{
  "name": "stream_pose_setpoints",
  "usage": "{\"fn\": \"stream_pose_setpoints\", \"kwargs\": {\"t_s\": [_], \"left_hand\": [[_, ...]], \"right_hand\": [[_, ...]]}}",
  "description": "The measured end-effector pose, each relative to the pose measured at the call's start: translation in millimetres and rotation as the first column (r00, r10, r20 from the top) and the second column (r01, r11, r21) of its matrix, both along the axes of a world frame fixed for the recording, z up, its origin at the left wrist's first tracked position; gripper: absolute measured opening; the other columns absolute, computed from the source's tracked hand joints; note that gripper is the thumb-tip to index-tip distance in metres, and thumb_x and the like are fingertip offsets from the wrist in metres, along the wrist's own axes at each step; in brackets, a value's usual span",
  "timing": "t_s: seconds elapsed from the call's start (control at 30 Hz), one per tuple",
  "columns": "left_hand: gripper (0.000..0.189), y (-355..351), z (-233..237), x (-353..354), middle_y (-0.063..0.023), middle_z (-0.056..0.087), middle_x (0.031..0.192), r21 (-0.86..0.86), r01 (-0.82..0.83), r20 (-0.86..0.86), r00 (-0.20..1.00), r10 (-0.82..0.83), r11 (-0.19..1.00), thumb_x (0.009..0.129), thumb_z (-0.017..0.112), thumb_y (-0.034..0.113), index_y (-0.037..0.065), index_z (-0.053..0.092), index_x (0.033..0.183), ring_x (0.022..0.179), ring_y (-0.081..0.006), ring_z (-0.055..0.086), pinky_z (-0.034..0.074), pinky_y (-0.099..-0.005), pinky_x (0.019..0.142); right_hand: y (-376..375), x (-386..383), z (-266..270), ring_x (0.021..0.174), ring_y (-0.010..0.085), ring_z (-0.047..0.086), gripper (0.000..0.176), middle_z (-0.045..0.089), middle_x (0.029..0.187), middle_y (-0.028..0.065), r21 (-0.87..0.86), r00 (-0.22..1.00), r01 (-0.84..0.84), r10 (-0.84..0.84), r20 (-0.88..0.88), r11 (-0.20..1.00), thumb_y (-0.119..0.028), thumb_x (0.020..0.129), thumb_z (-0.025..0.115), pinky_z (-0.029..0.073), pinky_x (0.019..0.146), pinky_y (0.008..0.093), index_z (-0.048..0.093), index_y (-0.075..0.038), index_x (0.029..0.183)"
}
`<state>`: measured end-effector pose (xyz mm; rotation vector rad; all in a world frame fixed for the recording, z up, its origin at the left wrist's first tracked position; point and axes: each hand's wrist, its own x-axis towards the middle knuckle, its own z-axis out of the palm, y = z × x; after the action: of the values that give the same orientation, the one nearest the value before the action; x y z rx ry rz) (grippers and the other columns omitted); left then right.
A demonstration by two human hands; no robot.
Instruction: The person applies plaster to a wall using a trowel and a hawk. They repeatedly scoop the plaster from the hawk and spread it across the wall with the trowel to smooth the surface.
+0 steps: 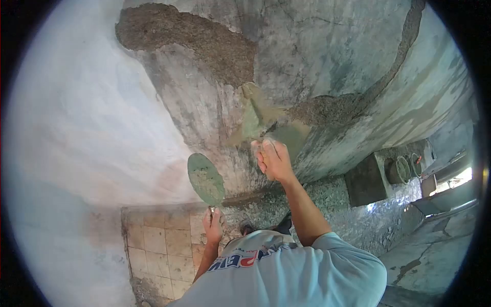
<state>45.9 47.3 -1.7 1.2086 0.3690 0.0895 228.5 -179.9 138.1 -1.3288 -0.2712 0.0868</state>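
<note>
My left hand (214, 225) is closed around the short handle of an oval mortar board (205, 179), held tilted up beside the wall. Grey-green mortar is smeared over the board's face. Higher and to the right, my right hand (273, 158) grips a trowel (252, 118), its handle mostly hidden by my fingers. The trowel's blade lies at the wall, and its outline is blurred. Around it spreads a wet, greenish-brown patch of mortar (294, 137), between two rough strips where the old plaster is gone.
Rough bare strips (189, 38) cross the stained wall (317, 46). A whitish wall (112, 133) stands at the left. Below are floor tiles (166, 243) and littered rough ground (353, 222). At the right, a bucket (397, 170) stands by a grey block (365, 180).
</note>
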Motion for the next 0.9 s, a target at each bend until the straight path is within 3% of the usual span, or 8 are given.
{"fn": "stream_pose_setpoints", "kwargs": {"t_s": [0.17, 0.37, 0.57, 0.67, 0.77, 0.9], "left_hand": [[0.024, -4, 6, -10, 0.0026, 0.043, 0.068, -0.076, -0.01, -0.053, 0.999, 0.006, 0.997, 0.105, 0.056, 0.025, 0.011, 0.047, 0.088, 0.053, -0.0083, 0.042, 0.036, -0.0261, 0.046], [0.024, 6, 3, -23, 0.0037, 0.043, 0.069, -0.118, -0.039, -0.104, 0.994, 0.027, 0.992, 0.105, 0.056, 0.026, 0.012, 0.046, 0.088, 0.052, -0.0073, 0.041, 0.033, -0.0245, 0.044], [0.022, 6, -2, -24, 0.004, 0.043, 0.069, -0.151, -0.077, -0.12, 0.991, 0.059, 0.986, 0.105, 0.056, 0.027, 0.014, 0.046, 0.091, 0.052, -0.0069, 0.041, 0.033, -0.0245, 0.044], [0.02, 6, 0, -19, 0.0038, 0.043, 0.069, -0.1, -0.049, -0.062, 0.997, 0.043, 0.994, 0.105, 0.057, 0.026, 0.013, 0.046, 0.094, 0.054, -0.0068, 0.042, 0.035, -0.0245, 0.045], [0.019, 3, 2, -21, 0.0036, 0.043, 0.069, -0.078, -0.047, -0.028, 0.999, 0.045, 0.996, 0.105, 0.056, 0.025, 0.012, 0.047, 0.094, 0.055, -0.0071, 0.043, 0.036, -0.0245, 0.046], [0.019, 0, -4, -28, 0.0032, 0.042, 0.069, -0.052, -0.052, -0.063, 0.997, 0.049, 0.997, 0.105, 0.056, 0.024, 0.012, 0.047, 0.094, 0.053, -0.0074, 0.042, 0.035, -0.025, 0.045]], "right_hand": [[14, 10, 21, 0.046, 0.0069, 0.045, 0.037, 0.051, 0.062, -0.0003, -0.111, 0.956, 0.193, -0.162, 0.245, 0.975, -0.025, 0.11, 0.045, 0.036, 0.045, 0.0261, 0.067, 0.004, 0.112], [38, 21, 12, 0.046, 0.0071, 0.044, 0.037, 0.05, 0.06, -0.0006, -0.055, 0.975, 0.171, -0.161, 0.15, 0.984, -0.025, 0.11, 0.045, 0.036, 0.043, 0.0268, 0.067, 0.005, 0.112], [12, 12, 15, 0.049, 0.0091, 0.045, 0.04, 0.053, 0.07, 0.0025, 0.118, 0.993, -0.072, 0.083, -0.087, 0.99, -0.029, 0.11, 0.045, 0.038, 0.046, 0.0266, 0.063, 0.006, 0.119], [-4, 0, 16, 0.05, 0.0095, 0.046, 0.041, 0.055, 0.074, 0.004, 0.028, 0.983, -0.119, 0.122, -0.136, 0.993, -0.03, 0.111, 0.045, 0.039, 0.047, 0.0266, 0.062, 0.006, 0.12], [-4, -7, 11, 0.051, 0.0097, 0.047, 0.039, 0.053, 0.071, 0.0029, 0.097, 0.997, -0.021, 0.029, -0.076, 0.995, -0.029, 0.111, 0.043, 0.04, 0.047, 0.0253, 0.062, 0.006, 0.113], [1, 3, 20, 0.052, 0.0101, 0.05, 0.033, 0.057, 0.069, 0.0029, -0.093, 0.966, 0.174, -0.151, 0.212, 0.98, -0.024, 0.109, 0.046, 0.041, 0.049, 0.026, 0.064, 0.003, 0.111]]}}
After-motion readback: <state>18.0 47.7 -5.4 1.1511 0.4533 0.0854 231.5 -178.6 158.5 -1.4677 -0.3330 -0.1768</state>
